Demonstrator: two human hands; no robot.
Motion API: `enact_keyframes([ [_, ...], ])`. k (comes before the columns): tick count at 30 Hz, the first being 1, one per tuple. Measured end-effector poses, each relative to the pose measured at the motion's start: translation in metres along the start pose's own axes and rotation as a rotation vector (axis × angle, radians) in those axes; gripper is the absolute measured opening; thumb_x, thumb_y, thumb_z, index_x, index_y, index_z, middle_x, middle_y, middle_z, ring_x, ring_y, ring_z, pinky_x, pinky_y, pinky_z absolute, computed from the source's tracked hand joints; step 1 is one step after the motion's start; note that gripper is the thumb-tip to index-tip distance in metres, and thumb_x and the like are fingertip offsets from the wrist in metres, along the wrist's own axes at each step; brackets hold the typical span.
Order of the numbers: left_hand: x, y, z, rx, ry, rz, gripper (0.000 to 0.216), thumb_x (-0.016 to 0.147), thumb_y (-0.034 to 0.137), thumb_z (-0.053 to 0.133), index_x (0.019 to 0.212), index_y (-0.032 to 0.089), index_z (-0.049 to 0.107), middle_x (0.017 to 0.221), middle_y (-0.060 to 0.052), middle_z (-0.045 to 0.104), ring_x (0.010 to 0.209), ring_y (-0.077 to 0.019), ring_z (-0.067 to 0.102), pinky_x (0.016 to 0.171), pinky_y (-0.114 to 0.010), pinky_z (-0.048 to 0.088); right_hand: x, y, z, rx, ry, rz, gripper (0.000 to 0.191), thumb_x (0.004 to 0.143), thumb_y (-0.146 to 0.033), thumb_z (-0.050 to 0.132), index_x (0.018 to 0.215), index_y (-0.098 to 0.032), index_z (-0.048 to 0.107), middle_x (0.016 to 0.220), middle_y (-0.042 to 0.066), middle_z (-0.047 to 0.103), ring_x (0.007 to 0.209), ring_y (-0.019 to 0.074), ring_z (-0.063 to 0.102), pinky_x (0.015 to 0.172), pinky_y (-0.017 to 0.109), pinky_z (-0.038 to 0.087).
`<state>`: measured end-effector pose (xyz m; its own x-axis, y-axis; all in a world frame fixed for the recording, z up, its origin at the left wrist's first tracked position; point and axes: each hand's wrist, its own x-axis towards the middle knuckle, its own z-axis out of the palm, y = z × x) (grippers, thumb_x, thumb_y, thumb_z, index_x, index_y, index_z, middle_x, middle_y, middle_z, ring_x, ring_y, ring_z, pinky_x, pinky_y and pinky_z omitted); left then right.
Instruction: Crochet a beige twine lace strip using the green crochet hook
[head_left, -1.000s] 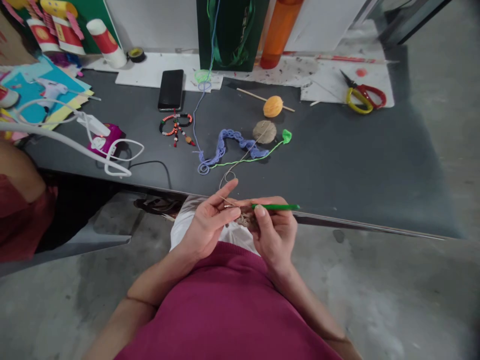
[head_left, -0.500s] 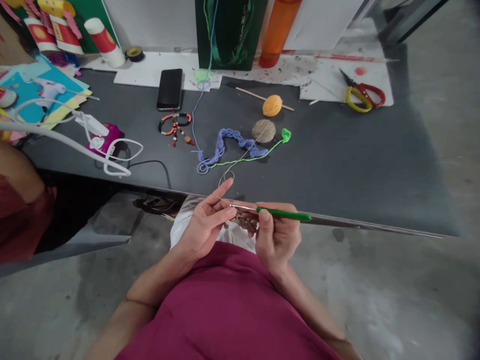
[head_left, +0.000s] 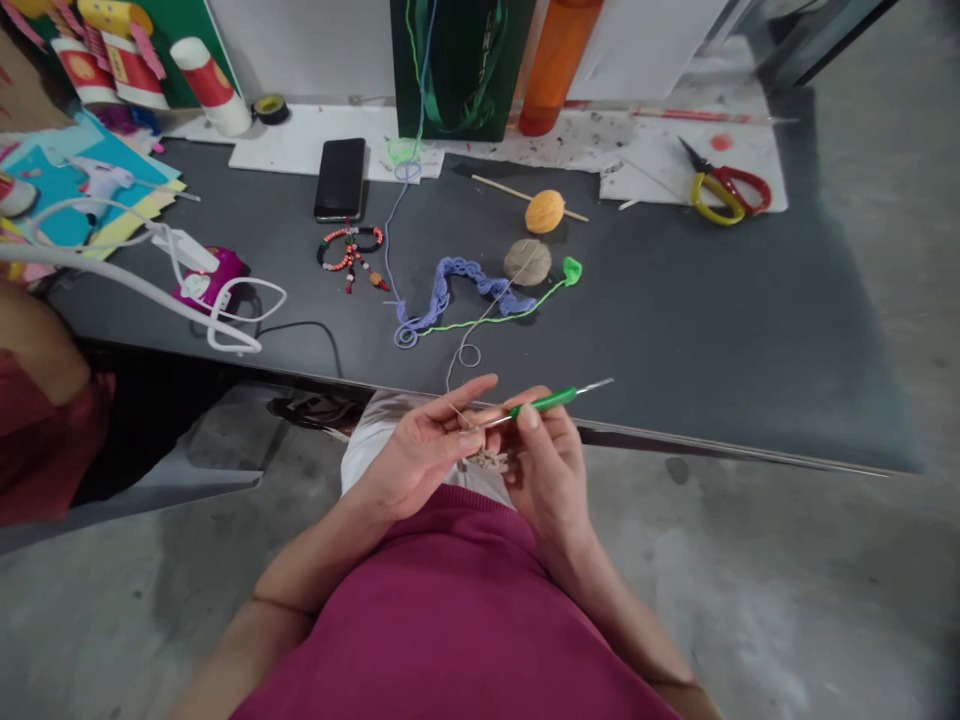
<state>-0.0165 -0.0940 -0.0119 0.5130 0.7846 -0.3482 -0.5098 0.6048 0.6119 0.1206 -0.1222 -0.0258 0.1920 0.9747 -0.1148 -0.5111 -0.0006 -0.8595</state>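
Observation:
Between thumb and fingers, my left hand [head_left: 424,445] pinches a small beige crochet piece [head_left: 489,460], its index finger stretched out with yarn over it. My right hand [head_left: 551,450] grips a green-handled crochet hook [head_left: 553,400], whose metal tip points left into the work at my left thumb. The exact stitch is hidden by the fingers. From my left hand a thin beige strand runs up over the table edge to a beige yarn ball [head_left: 528,262]. A wavy blue crocheted strip [head_left: 457,270] lies beyond my hands, with a light green strand below it.
A yellow yarn ball [head_left: 544,211] on a stick, a phone [head_left: 340,179], a beaded bracelet [head_left: 349,247] and scissors [head_left: 726,188] lie on the dark table [head_left: 697,320]. An orange bottle [head_left: 555,70] stands behind. White cables [head_left: 150,280] and another person's arm [head_left: 37,340] are at left.
The crochet hook has tilted, its right end rising, and my right hand has turned and shifted slightly left. My left index finger has moved right and down. The beige strand's loop has shifted.

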Motion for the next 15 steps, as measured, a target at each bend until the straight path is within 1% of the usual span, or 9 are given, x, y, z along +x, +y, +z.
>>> enact_keyframes([
  [1,0.0005,-0.0013,-0.0001,0.021,0.024,0.014,0.049,0.071,0.021,0.094,0.119,0.029,0.084,0.09,0.001,0.078,0.078,-0.0108,0.061,0.084,-0.03,0.049,-0.0003,0.0025,0.0005,-0.01,-0.006,-0.032,0.025,0.089,-0.049,0.081,0.087,-0.026,0.071,0.064,-0.004,0.075,0.044,0.0114,0.061,0.032,0.018,0.035],
  [3,0.0014,-0.0043,-0.001,0.057,0.066,0.051,0.052,0.072,0.021,0.094,0.122,0.03,0.082,0.092,0.001,0.077,0.08,-0.0108,0.062,0.083,-0.028,0.049,-0.0013,0.0066,0.0001,-0.084,-0.008,-0.133,0.016,0.094,-0.041,0.078,0.09,-0.026,0.074,0.074,-0.003,0.08,0.045,0.0099,0.062,0.034,0.019,0.039],
  [4,0.0017,-0.0057,-0.0015,0.067,0.083,0.076,0.052,0.073,0.023,0.094,0.123,0.03,0.082,0.092,0.001,0.077,0.082,-0.0114,0.064,0.084,-0.028,0.05,-0.0017,0.0077,-0.0008,-0.153,-0.01,-0.2,0.009,0.097,-0.035,0.074,0.094,-0.027,0.076,0.08,-0.002,0.082,0.048,0.0099,0.065,0.037,0.019,0.043],
  [5,0.0019,-0.0069,-0.0017,0.071,0.101,0.111,0.052,0.073,0.024,0.094,0.123,0.029,0.082,0.091,0.001,0.077,0.083,-0.0117,0.065,0.084,-0.027,0.051,-0.0018,0.0083,-0.002,-0.238,-0.017,-0.286,0.007,0.1,-0.029,0.07,0.099,-0.029,0.078,0.086,-0.001,0.084,0.054,0.0109,0.07,0.043,0.02,0.05],
  [7,0.0018,-0.0086,-0.0011,0.065,0.147,0.185,0.05,0.074,0.024,0.094,0.122,0.029,0.082,0.087,0.003,0.076,0.081,-0.0102,0.064,0.082,-0.025,0.051,-0.0012,0.0081,-0.0044,-0.421,-0.059,-0.509,0.018,0.1,-0.018,0.067,0.108,-0.03,0.079,0.1,0.001,0.086,0.077,0.0157,0.08,0.063,0.027,0.063],
  [8,0.0017,-0.009,-0.0005,0.058,0.169,0.211,0.05,0.073,0.024,0.095,0.122,0.028,0.082,0.083,0.004,0.074,0.078,-0.0088,0.063,0.079,-0.023,0.051,-0.0007,0.008,-0.0054,-0.5,-0.087,-0.625,0.023,0.099,-0.014,0.068,0.112,-0.03,0.078,0.105,0.003,0.087,0.088,0.0184,0.082,0.072,0.031,0.066],
  [10,0.0012,-0.0089,0.0004,0.043,0.187,0.216,0.053,0.073,0.023,0.095,0.124,0.027,0.08,0.076,0.006,0.07,0.071,-0.0067,0.06,0.075,-0.021,0.05,-0.0001,0.0082,-0.0065,-0.59,-0.122,-0.788,0.028,0.096,-0.011,0.07,0.115,-0.029,0.078,0.11,0.005,0.086,0.096,0.021,0.083,0.078,0.035,0.068],
  [12,0.0008,-0.0079,0.0002,0.037,0.171,0.17,0.06,0.074,0.022,0.094,0.131,0.026,0.076,0.073,0.007,0.068,0.07,-0.0064,0.06,0.076,-0.021,0.05,-0.0011,0.0093,-0.0063,-0.596,-0.087,-0.795,0.026,0.096,-0.011,0.07,0.114,-0.029,0.078,0.106,0.004,0.086,0.092,0.021,0.083,0.076,0.036,0.068],
  [15,0.0005,-0.0057,-0.0025,0.036,0.15,0.108,0.067,0.073,0.022,0.094,0.137,0.025,0.073,0.08,0.006,0.072,0.074,-0.0075,0.064,0.081,-0.023,0.052,-0.0051,0.0107,-0.0053,-0.565,0.032,-0.642,0.02,0.1,-0.015,0.066,0.108,-0.028,0.078,0.097,0.002,0.086,0.073,0.0175,0.079,0.063,0.032,0.065],
])
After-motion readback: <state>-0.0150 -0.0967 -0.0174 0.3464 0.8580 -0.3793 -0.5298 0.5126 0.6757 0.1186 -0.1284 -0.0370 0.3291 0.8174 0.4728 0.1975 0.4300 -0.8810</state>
